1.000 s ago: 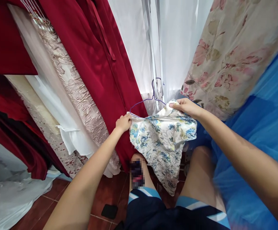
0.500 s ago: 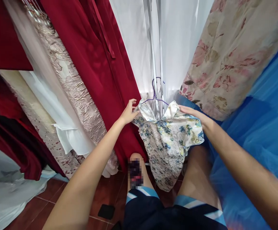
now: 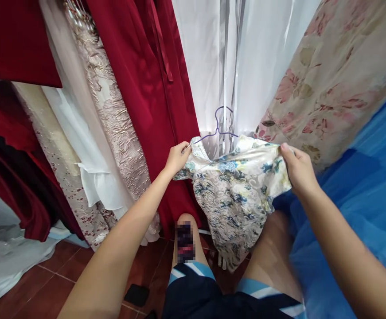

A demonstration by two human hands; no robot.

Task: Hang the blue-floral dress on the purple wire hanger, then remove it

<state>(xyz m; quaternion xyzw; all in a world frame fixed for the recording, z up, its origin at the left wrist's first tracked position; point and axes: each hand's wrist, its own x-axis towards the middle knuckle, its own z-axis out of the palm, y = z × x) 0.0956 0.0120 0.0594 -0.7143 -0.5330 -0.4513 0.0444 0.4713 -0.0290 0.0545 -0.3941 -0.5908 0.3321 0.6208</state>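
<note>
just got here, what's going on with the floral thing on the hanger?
The person wearing the camera is holding a short-sleeved floral garment spread between both hands. The left hand pinches it near one shoulder, and the right hand grips the edge of the opposite sleeve. A purple hanger sits at the neckline, its hook up in front of white fabric. A long red garment hangs to the left, with blue fabric to the right.

Hanger (image 3: 217,129) partly hidden by floral top (image 3: 235,190), blue fabric (image 3: 362,212) cropped right, leg patch (image 3: 185,241) pixelated
</note>
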